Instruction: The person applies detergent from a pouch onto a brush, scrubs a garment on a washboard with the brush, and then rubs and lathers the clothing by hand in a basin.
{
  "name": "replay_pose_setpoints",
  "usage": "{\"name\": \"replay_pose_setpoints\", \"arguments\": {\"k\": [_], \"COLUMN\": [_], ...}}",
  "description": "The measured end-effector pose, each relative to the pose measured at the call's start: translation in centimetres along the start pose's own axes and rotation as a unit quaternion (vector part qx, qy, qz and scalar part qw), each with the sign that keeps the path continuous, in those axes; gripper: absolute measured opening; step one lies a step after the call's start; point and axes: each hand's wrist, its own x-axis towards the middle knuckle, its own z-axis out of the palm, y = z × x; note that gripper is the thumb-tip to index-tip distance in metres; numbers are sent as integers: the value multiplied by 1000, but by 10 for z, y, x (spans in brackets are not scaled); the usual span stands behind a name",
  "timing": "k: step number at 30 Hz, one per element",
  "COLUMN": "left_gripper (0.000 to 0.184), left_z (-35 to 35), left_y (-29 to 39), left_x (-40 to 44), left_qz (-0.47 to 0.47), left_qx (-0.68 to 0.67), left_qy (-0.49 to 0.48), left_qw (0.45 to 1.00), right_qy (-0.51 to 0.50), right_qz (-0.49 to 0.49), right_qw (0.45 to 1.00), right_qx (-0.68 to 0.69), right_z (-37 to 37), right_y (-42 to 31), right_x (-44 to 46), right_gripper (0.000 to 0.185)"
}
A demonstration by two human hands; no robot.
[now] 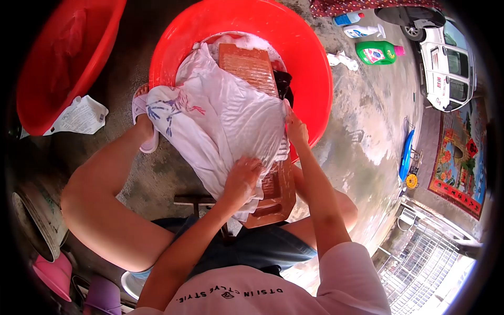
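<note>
A wet white shirt (210,107) with a red and blue print is spread over a brown washboard (249,65), covering its middle. The washboard leans in a red basin (307,63), its lower end jutting over the near rim between my knees. On the lower part of the shirt, my left hand (244,177) has its fingers curled into the fabric. My right hand (296,129) is closed on the shirt's right edge, beside the washboard. White suds (247,39) and a dark cloth (282,81) show inside the basin.
Another red basin (107,37) stands at the upper left. A green detergent bottle (375,52), a white spray bottle (362,31) and a blue bottle (346,19) are on the concrete floor at the upper right. Farther right is a white vehicle (446,63). Pink bucket (55,273) at lower left.
</note>
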Motion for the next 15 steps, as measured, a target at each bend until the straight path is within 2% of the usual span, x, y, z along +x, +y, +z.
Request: {"name": "replay_pose_setpoints", "arguments": {"k": [2, 4, 6, 8, 9, 11, 12, 14, 15], "left_gripper": [32, 32, 32, 34, 34, 34, 32, 28, 25], "left_z": [1, -4, -3, 0, 5, 12, -9, -54, -61], "left_y": [-1, 9, 12, 7, 4, -5, 1, 17, 21], "left_x": [0, 5, 9, 15, 11, 0, 6, 8, 8], "left_qz": [6, -30, -48, -47, -16, 42, -18, -143, -101], "left_qx": [-9, -15, -5, 25, 48, 95, 74, 25, 61], "left_qy": [-1, 16, 1, -47, -43, -33, -126, -314, -273], "left_qw": [1000, 999, 999, 997, 998, 994, 989, 938, 955], "right_qy": [-3, 14, -110, -114, -116, -44, -5, -18, -25], "right_qz": [-14, -51, 24, -7, -22, -9, -7, 10, 19], "right_qw": [998, 997, 993, 993, 993, 998, 997, 997, 996], "right_qx": [63, 62, -42, -22, -12, 45, 74, 79, 80], "right_z": [4, -12, -49, -55, -56, -64, -68, -72, -76], "right_y": [11, 8, -22, -21, -22, -17, -16, -20, -23], "right_x": [-11, -72, -131, -161, -168, -158, -148, -147, -150], "right_gripper": [38, 40, 42, 46, 48, 44, 43, 44, 44]}}
